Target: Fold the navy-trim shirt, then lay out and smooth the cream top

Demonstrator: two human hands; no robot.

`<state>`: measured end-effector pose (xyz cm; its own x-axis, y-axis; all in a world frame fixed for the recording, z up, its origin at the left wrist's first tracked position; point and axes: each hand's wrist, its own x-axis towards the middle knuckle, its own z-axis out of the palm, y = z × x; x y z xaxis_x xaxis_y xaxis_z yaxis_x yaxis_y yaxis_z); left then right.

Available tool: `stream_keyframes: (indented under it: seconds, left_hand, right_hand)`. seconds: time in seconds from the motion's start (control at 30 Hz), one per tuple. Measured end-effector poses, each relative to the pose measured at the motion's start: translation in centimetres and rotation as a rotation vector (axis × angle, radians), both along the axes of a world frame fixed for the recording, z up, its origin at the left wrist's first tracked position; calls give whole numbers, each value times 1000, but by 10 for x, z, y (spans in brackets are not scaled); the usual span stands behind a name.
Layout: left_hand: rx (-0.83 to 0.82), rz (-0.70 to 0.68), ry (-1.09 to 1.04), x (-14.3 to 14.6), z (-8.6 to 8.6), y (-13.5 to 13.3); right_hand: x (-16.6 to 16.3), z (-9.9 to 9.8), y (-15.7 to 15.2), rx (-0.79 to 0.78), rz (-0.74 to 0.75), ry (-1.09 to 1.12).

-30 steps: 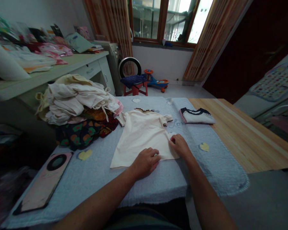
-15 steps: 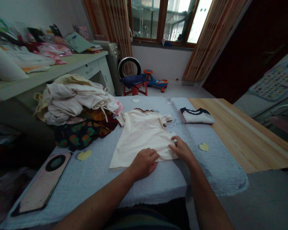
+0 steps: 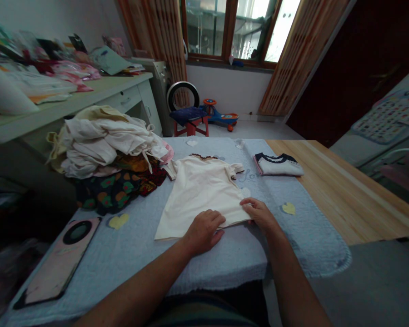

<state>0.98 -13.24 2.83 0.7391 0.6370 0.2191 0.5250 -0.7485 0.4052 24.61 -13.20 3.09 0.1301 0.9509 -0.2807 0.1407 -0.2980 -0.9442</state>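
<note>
**Two hands at the bottom of a cream shirt**

A cream shirt [image 3: 201, 190] lies flat in the middle of the picture. It is on a blue cloth [image 3: 139, 259] that covers the left part of the bench [image 3: 337, 190]. Its neck points to the top of the picture and its bottom edge is near the person.

The left hand [image 3: 202, 231] rests on the bottom edge of the shirt, just below the middle. Its fingers are bent on top of the cloth. I cannot tell if it pinches the cloth or only presses on it.

The right hand [image 3: 261, 215] is at the shirt's lower right corner. Its fingers are closed on that corner, and the edge beside it is lifted a little.

A pile of clothes [image 3: 105, 150] sits at the left, touching the shirt's sleeve. A folded shirt [image 3: 279, 164] lies to the upper right, apart from the cream one. A pink phone [image 3: 59, 261] lies in the lower left, near a yellow heart [image 3: 118, 221] on the cloth.
</note>
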Motion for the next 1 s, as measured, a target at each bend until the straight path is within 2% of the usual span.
stream_keyframes:
  seconds: [0.2,0.37,0.6,0.83,0.93,1.0]
  left_hand:
    - [102,52,127,8,0,-5]
    - [166,78,196,7,-2,-4]
    - [229,-49,223,-6,1,-7]
    - [259,-21,327,-36,-1,-8]
    - [251,31,357,-59,-1,-8]
    - [248,56,356,-73,-2,-9]
  right_hand:
    - [-1,0,-1,-1,-35,59]
    - [3,4,-6,14,-7,-99]
    - [15,4,-19,17,119,-296]
    - [17,0,-29,50,274,-800]
    - [18,2,-31,53,282,-1003]
    - [14,5,-29,114,264,-1138]
